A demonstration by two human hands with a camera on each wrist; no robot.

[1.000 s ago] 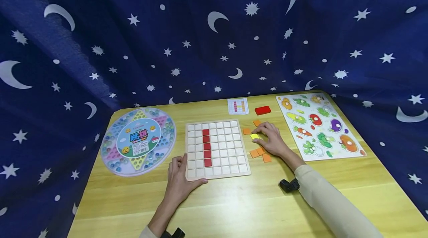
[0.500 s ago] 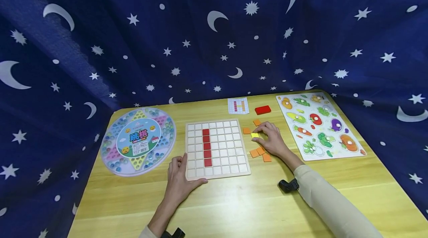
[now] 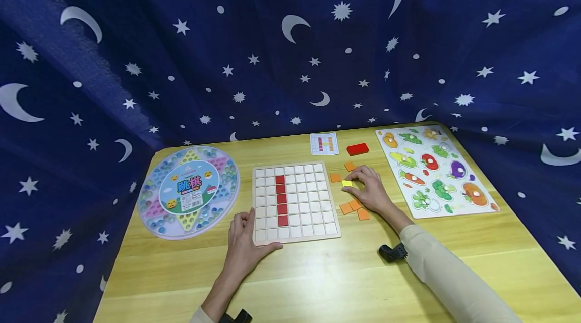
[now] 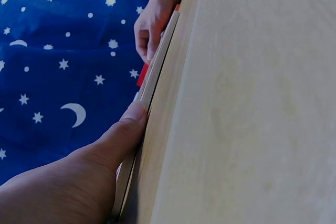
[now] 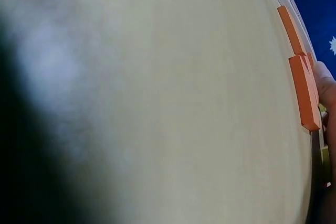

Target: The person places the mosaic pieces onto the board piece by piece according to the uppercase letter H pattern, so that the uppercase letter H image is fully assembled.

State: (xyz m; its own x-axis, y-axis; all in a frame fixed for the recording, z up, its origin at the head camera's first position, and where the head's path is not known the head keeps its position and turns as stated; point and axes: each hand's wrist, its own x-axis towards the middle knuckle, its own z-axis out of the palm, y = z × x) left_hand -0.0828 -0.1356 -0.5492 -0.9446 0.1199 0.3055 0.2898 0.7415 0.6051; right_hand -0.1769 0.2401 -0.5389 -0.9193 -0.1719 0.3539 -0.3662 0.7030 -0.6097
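Observation:
A square wooden grid board [image 3: 313, 214] lies mid-table, with a column of several red tiles [image 3: 282, 198] set in it. My left hand [image 3: 242, 243] holds its near left corner, fingers along the left side and thumb along the front edge. In the left wrist view the thumb [image 4: 113, 142] presses on the board's rim. Right of the board my right hand [image 3: 368, 189] pinches a yellow tile [image 3: 347, 183] between thumb and fingertips, low at the table. Loose orange tiles [image 3: 355, 205] lie in front of and behind this hand; some show in the right wrist view as orange blocks [image 5: 304, 93].
A small printed pattern card [image 3: 324, 144] lies behind the board, beside a red block [image 3: 357, 149]. On the left is a round marble board game [image 3: 188, 192]. A vegetable puzzle board [image 3: 436, 171] lies at the right, and a starry curtain [image 3: 290, 70] hangs behind the table.

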